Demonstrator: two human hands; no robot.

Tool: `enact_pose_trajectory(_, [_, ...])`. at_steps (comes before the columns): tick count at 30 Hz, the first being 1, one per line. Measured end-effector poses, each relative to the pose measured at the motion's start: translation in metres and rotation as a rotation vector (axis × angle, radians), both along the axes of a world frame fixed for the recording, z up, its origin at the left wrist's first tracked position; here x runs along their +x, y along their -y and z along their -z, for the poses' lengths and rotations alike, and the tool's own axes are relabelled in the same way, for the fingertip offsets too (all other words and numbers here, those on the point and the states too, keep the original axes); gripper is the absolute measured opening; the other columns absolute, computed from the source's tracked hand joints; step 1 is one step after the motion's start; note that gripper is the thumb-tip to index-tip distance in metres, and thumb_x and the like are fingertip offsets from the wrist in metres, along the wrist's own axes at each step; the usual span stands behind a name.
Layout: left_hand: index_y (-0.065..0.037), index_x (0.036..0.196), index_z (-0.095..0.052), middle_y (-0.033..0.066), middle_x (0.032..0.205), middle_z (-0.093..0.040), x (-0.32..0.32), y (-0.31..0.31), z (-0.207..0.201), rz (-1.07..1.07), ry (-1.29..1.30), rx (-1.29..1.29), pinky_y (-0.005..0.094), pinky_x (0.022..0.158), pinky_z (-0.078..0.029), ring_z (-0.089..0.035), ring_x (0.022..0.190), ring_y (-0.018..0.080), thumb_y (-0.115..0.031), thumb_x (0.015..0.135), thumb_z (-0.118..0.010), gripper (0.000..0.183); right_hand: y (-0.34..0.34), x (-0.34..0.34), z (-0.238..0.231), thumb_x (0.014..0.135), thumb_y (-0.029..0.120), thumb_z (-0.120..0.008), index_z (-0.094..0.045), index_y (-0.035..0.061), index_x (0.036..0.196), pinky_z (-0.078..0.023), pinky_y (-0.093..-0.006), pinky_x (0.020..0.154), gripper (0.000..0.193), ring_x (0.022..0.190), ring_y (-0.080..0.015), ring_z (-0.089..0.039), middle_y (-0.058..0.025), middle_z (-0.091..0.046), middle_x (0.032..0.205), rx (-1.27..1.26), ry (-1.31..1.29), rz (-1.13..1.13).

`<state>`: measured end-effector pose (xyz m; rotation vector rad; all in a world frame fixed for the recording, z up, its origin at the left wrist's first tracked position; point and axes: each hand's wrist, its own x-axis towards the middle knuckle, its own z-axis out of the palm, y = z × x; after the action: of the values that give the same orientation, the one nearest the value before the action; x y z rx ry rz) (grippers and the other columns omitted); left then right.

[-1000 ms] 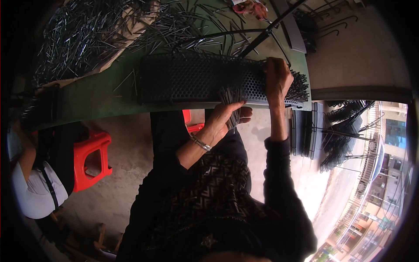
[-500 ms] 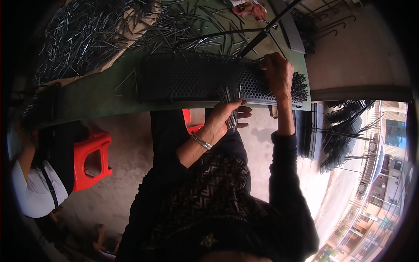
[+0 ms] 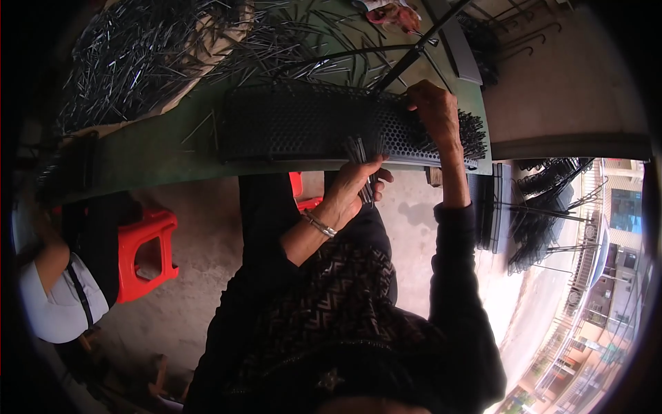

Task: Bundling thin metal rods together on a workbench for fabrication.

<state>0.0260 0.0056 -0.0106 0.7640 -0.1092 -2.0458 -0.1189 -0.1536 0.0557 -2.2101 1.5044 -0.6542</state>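
My left hand (image 3: 347,188), with a bracelet at its wrist, is closed round a bundle of thin dark rods (image 3: 358,150) at the table's near edge. Above the table lies a long black perforated panel (image 3: 296,124) full of round holes. My right hand (image 3: 436,112) is over the panel's right part, fingers pinched together; whatever is between them is too small or hidden to make out. Dark rods packed close together (image 3: 473,136) stand in the holes at the panel's right end, beside my right wrist.
A large heap of dark rods (image 3: 138,55) lies on brown paper at the table's far left, with loose ones scattered beside it. A black bar (image 3: 407,62) slants behind the panel. A red stool (image 3: 146,255) and another person's arm (image 3: 52,265) are at left. Wire racks (image 3: 545,221) stand at right.
My right hand has shifted slightly left and away from me over the panel. The fingers of my left hand have curled in closer round the rods.
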Motion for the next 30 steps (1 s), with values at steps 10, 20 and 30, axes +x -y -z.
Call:
enact_pose_trajectory(10, [-0.005, 0.113, -0.059, 0.0117, 0.089, -0.067, -0.001, 0.0, -0.008, -0.016, 0.078, -0.02, 0.027, 0.056, -0.049, -0.059, 0.066, 0.0143, -0.025, 0.095, -0.059, 0.027, 0.0, 0.01, 0.013, 0.088, 0.033, -0.059, -0.071, 0.0117, 0.094, -0.051, -0.0422, 0.071, 0.025, 0.082, -0.0358, -0.066, -0.014, -0.069, 0.086, -0.205, -0.228, 0.114])
enact_pose_trajectory(20, [-0.005, 0.111, -0.062, 0.007, 0.083, -0.066, 0.002, -0.002, -0.015, -0.024, 0.098, 0.017, 0.0304, 0.062, -0.052, -0.067, 0.076, 0.0177, -0.029, 0.095, -0.059, 0.028, -0.018, 0.006, 0.017, 0.09, 0.033, -0.053, -0.067, 0.0099, 0.087, -0.049, -0.0469, 0.07, 0.027, 0.082, -0.038, -0.063, -0.0181, -0.064, 0.091, -0.303, -0.193, 0.209])
enact_pose_trajectory(30, [-0.004, 0.111, -0.061, 0.0059, 0.081, -0.066, 0.004, 0.0, -0.014, -0.016, 0.116, -0.037, 0.0278, 0.056, -0.046, -0.065, 0.073, 0.0168, -0.028, 0.095, -0.059, 0.029, -0.051, 0.002, 0.015, 0.092, 0.03, -0.057, -0.071, 0.008, 0.102, -0.049, -0.0372, 0.074, 0.027, 0.085, -0.0291, -0.064, -0.0137, -0.066, 0.093, -0.403, -0.217, 0.145])
